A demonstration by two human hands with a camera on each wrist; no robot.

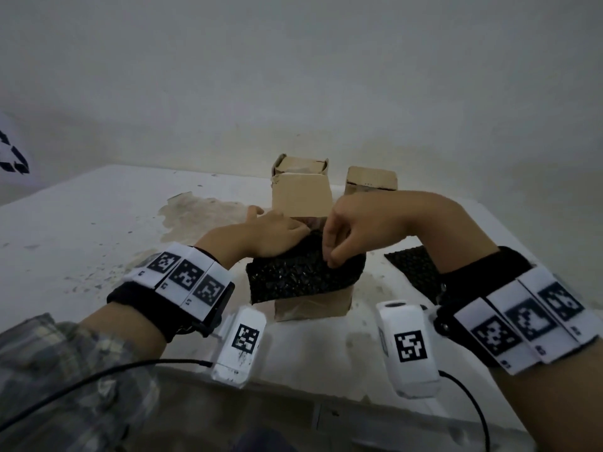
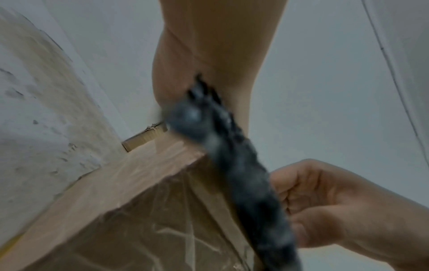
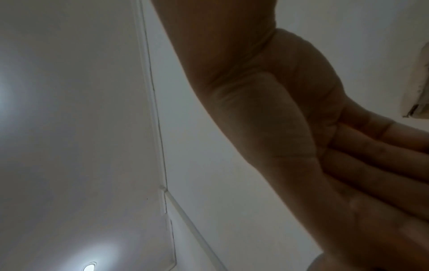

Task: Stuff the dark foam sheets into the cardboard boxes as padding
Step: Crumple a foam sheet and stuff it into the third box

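Note:
A dark foam sheet is draped over the top of the near cardboard box, hanging over its left and front rim. My left hand lies flat on the sheet's far part, fingers straight, thumb sticking out. My right hand comes from above with curled fingers and pinches the sheet's top right. In the left wrist view the blurred foam sheet stands between the box and the right hand. The right wrist view shows only the right hand's fingers against the ceiling.
A second dark foam sheet lies flat on the white table to the right of the box. Two more cardboard boxes stand behind: one open-topped, one further right. A stained patch marks the table on the left. The wall is close behind.

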